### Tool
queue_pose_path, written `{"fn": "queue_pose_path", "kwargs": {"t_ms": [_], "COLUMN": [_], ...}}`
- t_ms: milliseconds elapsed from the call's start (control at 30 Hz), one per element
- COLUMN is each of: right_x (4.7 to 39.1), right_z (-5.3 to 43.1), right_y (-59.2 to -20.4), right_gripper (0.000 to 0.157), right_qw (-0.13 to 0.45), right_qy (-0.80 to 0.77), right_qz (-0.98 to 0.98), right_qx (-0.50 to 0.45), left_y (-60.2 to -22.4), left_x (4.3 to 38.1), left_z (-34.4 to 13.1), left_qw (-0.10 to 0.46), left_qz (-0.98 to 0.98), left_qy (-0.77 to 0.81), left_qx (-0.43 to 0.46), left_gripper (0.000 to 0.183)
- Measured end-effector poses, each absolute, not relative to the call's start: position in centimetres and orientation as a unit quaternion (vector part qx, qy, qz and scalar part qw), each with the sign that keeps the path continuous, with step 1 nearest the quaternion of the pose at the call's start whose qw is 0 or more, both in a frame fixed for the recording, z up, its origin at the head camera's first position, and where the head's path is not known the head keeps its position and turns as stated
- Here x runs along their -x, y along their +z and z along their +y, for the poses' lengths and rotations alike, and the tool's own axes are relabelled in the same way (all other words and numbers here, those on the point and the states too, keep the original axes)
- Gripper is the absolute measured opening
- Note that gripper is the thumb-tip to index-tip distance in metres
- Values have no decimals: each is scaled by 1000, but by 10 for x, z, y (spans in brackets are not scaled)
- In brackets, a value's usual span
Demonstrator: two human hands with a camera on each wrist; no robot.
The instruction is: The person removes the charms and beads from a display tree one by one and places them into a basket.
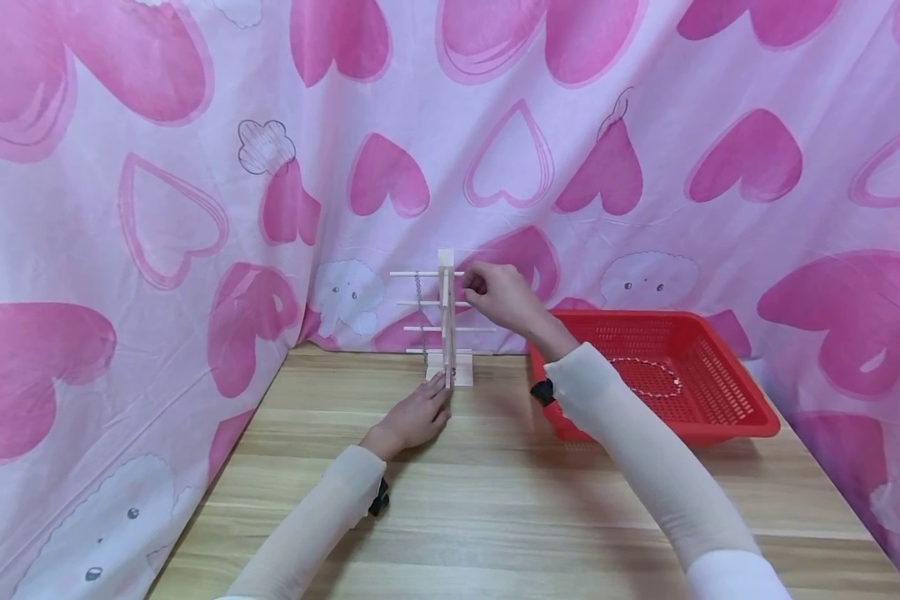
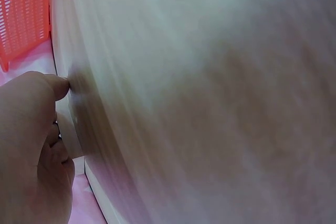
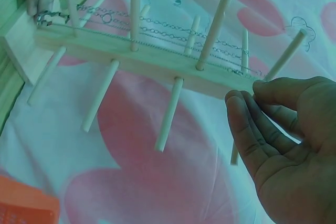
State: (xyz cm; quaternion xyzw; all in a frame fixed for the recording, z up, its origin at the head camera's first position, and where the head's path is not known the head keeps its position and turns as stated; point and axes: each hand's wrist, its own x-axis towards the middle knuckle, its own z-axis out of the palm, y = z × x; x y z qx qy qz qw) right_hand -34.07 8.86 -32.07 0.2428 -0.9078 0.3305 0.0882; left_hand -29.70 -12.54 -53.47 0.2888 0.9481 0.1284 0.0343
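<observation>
Chain [image 1: 420, 317] looked mostly hung on the rack [image 1: 447, 321], beaded necklace [image 1: 677, 382] in the basket [image 1: 690, 430] wasn't. Left hand [image 1: 412, 414] lay loose against the base [image 1: 463, 372]; right hand [image 1: 506, 296] curled up top, couldn't tell if holding anything.

Lt-brown wood-grain table [image 1: 480, 517] bears: pale wooden peg stand [image 1: 447, 325] w/ flat base; red perf'd rect. plastic basket [image 1: 708, 429], R of stand.

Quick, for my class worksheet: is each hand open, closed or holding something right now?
Left hand: open, fingers touching the base of the wooden rack.
Right hand: fingers bent near the rack's top; cannot tell whether they pinch anything.
</observation>
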Motion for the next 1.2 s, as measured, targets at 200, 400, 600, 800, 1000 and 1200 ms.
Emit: {"fn": "queue_pose_path", "kwargs": {"t_ms": [200, 400, 600, 800, 1000, 1200], "right_x": [346, 351, 353, 355, 353, 352], "right_z": [76, 68, 63, 61, 63, 66], "right_y": [-321, -324, -327, -332, -333, -333], "right_gripper": [18, 18, 15, 15, 15, 13], "right_qw": [73, 73, 86, 114, 124, 137], "right_qy": [348, 358, 363, 365, 379, 403], "right_qz": [-905, -902, -900, -897, -893, -882], "right_qx": [-231, -230, -227, -223, -209, -203], "left_y": [-533, -534, -533, -535, -537, -536], "left_x": [296, 297, 297, 297, 298, 299], "left_z": [-125, -125, -125, -125, -126, -126], "left_qw": [38, 39, 45, 47, 44, 38], "left_qz": [948, 948, 950, 950, 949, 948], "left_qy": [130, 131, 129, 130, 127, 127], "left_qx": [-288, -286, -280, -281, -286, -290], "left_gripper": [58, 59, 59, 60, 60, 59]}}
